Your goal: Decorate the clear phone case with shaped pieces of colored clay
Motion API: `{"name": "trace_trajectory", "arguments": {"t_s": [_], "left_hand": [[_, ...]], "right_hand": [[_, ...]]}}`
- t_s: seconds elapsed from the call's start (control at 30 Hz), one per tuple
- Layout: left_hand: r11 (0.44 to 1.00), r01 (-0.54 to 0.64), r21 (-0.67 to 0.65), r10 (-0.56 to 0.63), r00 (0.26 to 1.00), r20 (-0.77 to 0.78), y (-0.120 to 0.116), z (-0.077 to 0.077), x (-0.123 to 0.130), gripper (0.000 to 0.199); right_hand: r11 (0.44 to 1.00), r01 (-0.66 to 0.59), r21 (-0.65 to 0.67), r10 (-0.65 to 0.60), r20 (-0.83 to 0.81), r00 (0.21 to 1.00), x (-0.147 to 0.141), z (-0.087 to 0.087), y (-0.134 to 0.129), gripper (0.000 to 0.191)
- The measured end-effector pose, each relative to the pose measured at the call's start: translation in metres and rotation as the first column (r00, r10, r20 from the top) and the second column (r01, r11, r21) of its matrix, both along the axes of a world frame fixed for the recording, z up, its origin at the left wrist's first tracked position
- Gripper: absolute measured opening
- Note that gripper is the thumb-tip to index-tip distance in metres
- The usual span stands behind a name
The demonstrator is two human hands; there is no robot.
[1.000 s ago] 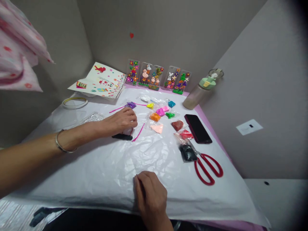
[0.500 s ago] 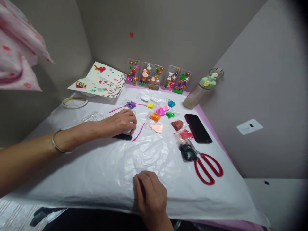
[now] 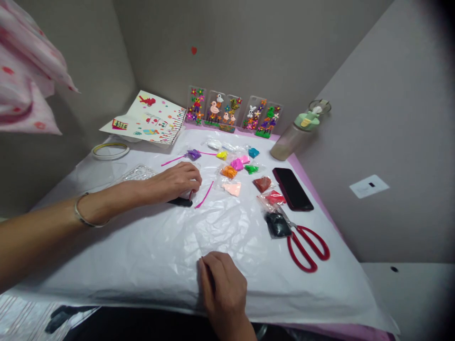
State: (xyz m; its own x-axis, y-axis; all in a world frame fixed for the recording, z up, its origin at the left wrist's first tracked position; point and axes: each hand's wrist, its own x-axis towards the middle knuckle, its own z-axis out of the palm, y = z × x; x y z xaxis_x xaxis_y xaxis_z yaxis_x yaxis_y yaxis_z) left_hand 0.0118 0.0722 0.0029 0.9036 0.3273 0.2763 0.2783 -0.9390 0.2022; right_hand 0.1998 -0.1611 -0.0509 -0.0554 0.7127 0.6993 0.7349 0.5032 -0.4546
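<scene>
My left hand [image 3: 179,181] reaches across the white-covered table, its fingers bent downward and closed. Beneath them lies a flat black object [image 3: 182,202], mostly covered by the hand; a small dark red bit shows by the fingertips, too small to name. Just right of those fingers is a thin pink plastic tool [image 3: 204,194]. My right hand [image 3: 224,286] rests curled near the front edge of the table, thumb against the fingers; whatever it may hold is hidden. Beyond my left hand sit clay packets, among them purple [image 3: 194,155], orange [image 3: 229,172] and peach [image 3: 232,189].
Red-handled scissors [image 3: 308,248] touch a black clay packet [image 3: 277,225] on the right, near a dark phone [image 3: 293,189]. A bottle [image 3: 291,139] stands at the back right. Decorated clear cases [image 3: 216,109] lean on the wall beside a painted notebook [image 3: 149,121]. Bangles [image 3: 111,151] lie left.
The visible end of the black object under my left hand has shifted slightly left, and its fingers have moved very little. My right hand has stayed in place.
</scene>
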Motion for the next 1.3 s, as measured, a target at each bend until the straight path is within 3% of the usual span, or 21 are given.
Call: {"name": "trace_trajectory", "arguments": {"t_s": [0.27,0.47,0.6,0.97,1.13,1.23,1.3], "left_hand": [[0.993,-0.115,0.037,0.112,0.990,0.083,-0.010,0.007,-0.015,0.037],[0.967,-0.151,0.206,0.134,0.986,0.094,-0.033,-0.012,-0.027,0.041],[0.951,-0.164,0.262,0.170,0.985,-0.002,-0.041,-0.022,-0.030,0.043],[0.953,-0.161,0.258,0.172,0.985,-0.019,-0.040,-0.030,-0.030,0.039],[0.957,-0.235,0.168,0.236,0.972,0.012,-0.052,-0.010,-0.030,0.044],[0.950,-0.311,0.013,0.303,0.934,0.192,-0.085,0.005,-0.029,0.036],[0.940,-0.317,-0.130,0.341,0.903,0.263,-0.115,0.009,-0.027,0.028]], "right_hand": [[1.000,0.016,0.001,-0.016,-0.019,1.000,-0.002,-0.005,-0.001,0.014],[1.000,-0.005,0.000,0.005,-0.001,1.000,-0.001,-0.002,0.000,0.013],[1.000,-0.010,-0.016,0.010,0.010,1.000,0.000,0.000,-0.001,0.013],[0.999,-0.020,-0.035,0.020,0.005,1.000,0.001,0.000,-0.002,0.014],[0.990,-0.086,-0.111,0.058,-0.228,0.972,0.005,0.006,-0.004,0.016],[0.951,-0.130,-0.282,-0.020,-0.474,0.880,0.012,0.017,-0.004,0.014],[0.891,-0.204,-0.406,-0.103,-0.618,0.779,0.015,0.025,-0.003,0.010]]}}
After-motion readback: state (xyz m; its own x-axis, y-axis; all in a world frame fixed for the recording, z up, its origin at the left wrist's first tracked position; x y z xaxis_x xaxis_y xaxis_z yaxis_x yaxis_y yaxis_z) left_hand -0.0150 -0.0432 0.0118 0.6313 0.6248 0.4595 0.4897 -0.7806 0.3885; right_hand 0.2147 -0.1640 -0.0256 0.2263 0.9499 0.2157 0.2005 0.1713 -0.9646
